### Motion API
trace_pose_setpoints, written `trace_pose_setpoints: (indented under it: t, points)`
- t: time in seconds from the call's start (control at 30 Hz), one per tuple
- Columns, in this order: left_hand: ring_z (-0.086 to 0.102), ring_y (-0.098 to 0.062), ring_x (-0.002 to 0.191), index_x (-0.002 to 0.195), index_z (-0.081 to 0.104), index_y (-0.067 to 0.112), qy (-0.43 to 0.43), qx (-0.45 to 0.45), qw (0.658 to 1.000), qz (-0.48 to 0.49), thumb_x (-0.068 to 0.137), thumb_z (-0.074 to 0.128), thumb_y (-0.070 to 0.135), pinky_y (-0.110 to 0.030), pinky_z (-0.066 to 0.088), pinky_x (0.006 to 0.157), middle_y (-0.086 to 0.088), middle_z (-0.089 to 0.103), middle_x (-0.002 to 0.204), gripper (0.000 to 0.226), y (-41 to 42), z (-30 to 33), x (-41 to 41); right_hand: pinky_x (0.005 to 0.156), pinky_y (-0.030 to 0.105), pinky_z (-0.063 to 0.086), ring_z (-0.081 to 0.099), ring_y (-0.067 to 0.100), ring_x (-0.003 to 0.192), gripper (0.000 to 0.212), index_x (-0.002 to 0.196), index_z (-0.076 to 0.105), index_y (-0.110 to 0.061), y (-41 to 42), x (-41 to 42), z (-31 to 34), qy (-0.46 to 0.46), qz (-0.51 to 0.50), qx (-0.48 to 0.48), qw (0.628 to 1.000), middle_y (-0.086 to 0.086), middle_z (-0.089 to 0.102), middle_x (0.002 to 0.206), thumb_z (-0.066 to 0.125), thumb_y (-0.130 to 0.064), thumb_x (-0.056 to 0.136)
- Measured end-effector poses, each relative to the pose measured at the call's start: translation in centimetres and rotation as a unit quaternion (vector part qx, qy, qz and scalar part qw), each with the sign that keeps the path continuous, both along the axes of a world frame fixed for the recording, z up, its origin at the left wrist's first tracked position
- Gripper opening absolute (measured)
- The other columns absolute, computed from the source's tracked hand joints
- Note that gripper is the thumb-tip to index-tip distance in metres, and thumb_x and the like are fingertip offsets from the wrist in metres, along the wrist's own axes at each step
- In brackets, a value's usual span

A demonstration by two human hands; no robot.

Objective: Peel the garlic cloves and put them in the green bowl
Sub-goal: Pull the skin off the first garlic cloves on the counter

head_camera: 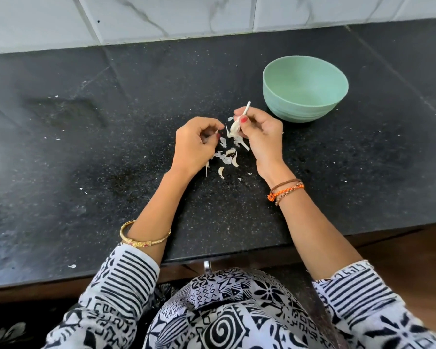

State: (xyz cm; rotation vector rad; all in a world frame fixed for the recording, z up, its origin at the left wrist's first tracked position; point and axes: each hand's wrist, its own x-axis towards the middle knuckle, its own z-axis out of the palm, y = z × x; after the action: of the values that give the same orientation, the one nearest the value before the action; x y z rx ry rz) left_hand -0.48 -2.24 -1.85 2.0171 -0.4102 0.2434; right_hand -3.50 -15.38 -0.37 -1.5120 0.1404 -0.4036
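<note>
A person is standing at a black speckled desk [86, 147], both hands raised just above its middle. The right hand [261, 133] is gripping a garlic piece [235, 128] — its fingers are curled round it, and a thin white stalk [247, 107] is sticking up past the thumb toward 1 o'clock. The left hand [195, 144] is sitting just beside it at 9 o'clock, fingers curled, fingertips pinching a small scrap of skin [216, 132]. Below the hands, toward 6 o'clock, loose cloves [221, 172] and papery peelings [223, 157] are lying scattered on the desk. The green bowl [305, 88] is standing upright at 1 o'clock from the right hand, near it but apart — nothing is showing inside it.
</note>
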Motion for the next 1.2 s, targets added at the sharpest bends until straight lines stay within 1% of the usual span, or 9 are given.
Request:
trace_pose_setpoints:
  t: [0.27, 0.43, 0.6, 0.67, 0.77, 0.83, 0.97, 1.07, 1.2]
  points:
    - [0.054, -0.001, 0.065, 0.091, 0.068, 0.023, 0.009, -0.055, 0.996, -0.070, 0.079, 0.068, 0.018, -0.022, 0.046, 0.061, 0.004, 0.067, 0.076, 0.013, -0.5, 0.9, -0.8, 0.073, 0.017, 0.050, 0.064, 0.001, 0.077, 0.022, 0.096, 0.065, -0.009, -0.2, -0.2, -0.3, -0.049, 0.004, -0.012, 0.999, -0.001, 0.066, 0.085, 0.053, 0.007, 0.087]
    - [0.062, -0.021, 0.075, 0.098, 0.069, 0.011, 0.000, -0.068, 0.995, -0.068, 0.083, 0.065, 0.018, -0.027, 0.049, 0.068, -0.006, 0.069, 0.086, 0.017, -0.4, 0.7, -0.6, 0.072, 0.015, 0.049, 0.063, -0.001, 0.075, 0.020, 0.095, 0.066, -0.008, -0.3, -0.3, -0.2, -0.056, 0.026, -0.054, 0.997, -0.003, 0.065, 0.082, 0.055, 0.006, 0.086]
    - [0.066, -0.025, 0.088, 0.102, 0.069, 0.011, 0.027, -0.073, 0.991, -0.107, 0.084, 0.058, 0.029, -0.041, 0.052, 0.082, -0.006, 0.071, 0.096, 0.028, -0.1, 0.4, -0.4, 0.075, 0.055, 0.050, 0.062, 0.039, 0.081, 0.021, 0.078, 0.067, -0.024, -0.6, -0.1, -1.0, -0.067, 0.011, -0.134, 0.989, -0.006, 0.066, 0.081, 0.059, -0.006, 0.083]
    - [0.065, -0.019, 0.093, 0.109, 0.066, 0.006, 0.038, -0.090, 0.986, -0.132, 0.086, 0.056, 0.025, -0.037, 0.052, 0.085, -0.008, 0.069, 0.103, 0.031, -0.2, 0.3, -0.5, 0.071, 0.059, 0.048, 0.058, 0.048, 0.079, 0.025, 0.076, 0.065, -0.029, -0.6, 0.0, -1.0, -0.077, 0.012, -0.136, 0.988, -0.005, 0.066, 0.080, 0.059, -0.006, 0.083]
    - [0.060, -0.006, 0.083, 0.114, 0.060, 0.006, 0.068, -0.119, 0.980, -0.144, 0.086, 0.053, 0.019, -0.023, 0.048, 0.074, -0.002, 0.069, 0.095, 0.032, -0.5, 0.6, -0.7, 0.073, 0.045, 0.052, 0.062, 0.033, 0.078, 0.020, 0.077, 0.067, -0.025, -0.5, -0.1, -0.8, -0.080, 0.010, -0.137, 0.987, -0.007, 0.065, 0.080, 0.059, -0.007, 0.081]
    - [0.054, -0.015, 0.073, 0.110, 0.062, 0.011, 0.081, -0.135, 0.979, -0.130, 0.086, 0.053, 0.020, -0.030, 0.045, 0.065, -0.002, 0.067, 0.078, 0.027, -0.6, 0.5, -0.7, 0.078, 0.037, 0.051, 0.061, 0.019, 0.081, 0.018, 0.080, 0.066, -0.022, -0.4, -0.1, -0.9, -0.091, 0.007, -0.146, 0.985, -0.012, 0.063, 0.080, 0.059, -0.006, 0.079]
    - [0.044, -0.012, 0.053, 0.074, 0.068, 0.010, 0.100, -0.203, 0.969, -0.096, 0.088, 0.052, 0.018, -0.026, 0.036, 0.051, -0.006, 0.056, 0.060, 0.022, -1.3, 0.6, -1.0, 0.079, 0.046, 0.048, 0.058, 0.005, 0.080, 0.026, 0.075, 0.067, -0.027, 0.2, 0.0, -1.0, -0.140, -0.032, -0.162, 0.976, -0.021, 0.061, 0.075, 0.060, -0.002, 0.077]
    - [0.043, -0.002, 0.048, 0.062, 0.061, 0.009, 0.135, -0.293, 0.946, -0.024, 0.093, 0.051, 0.009, -0.016, 0.035, 0.047, 0.010, 0.055, 0.050, 0.033, -1.4, 0.8, -0.5, 0.072, 0.035, 0.046, 0.055, 0.002, 0.077, 0.020, 0.075, 0.068, -0.019, 0.8, -0.2, -1.2, -0.170, -0.059, -0.180, 0.967, -0.021, 0.059, 0.076, 0.062, 0.000, 0.077]
    - [0.050, 0.001, 0.055, 0.082, 0.069, 0.010, 0.116, -0.256, 0.959, -0.033, 0.089, 0.056, 0.001, -0.014, 0.041, 0.055, 0.013, 0.063, 0.057, 0.018, -0.9, 0.6, -0.4, 0.064, 0.025, 0.042, 0.056, 0.000, 0.074, 0.021, 0.074, 0.067, -0.019, 0.2, 0.1, -1.1, -0.139, -0.037, -0.103, 0.984, -0.018, 0.062, 0.075, 0.060, -0.001, 0.081]
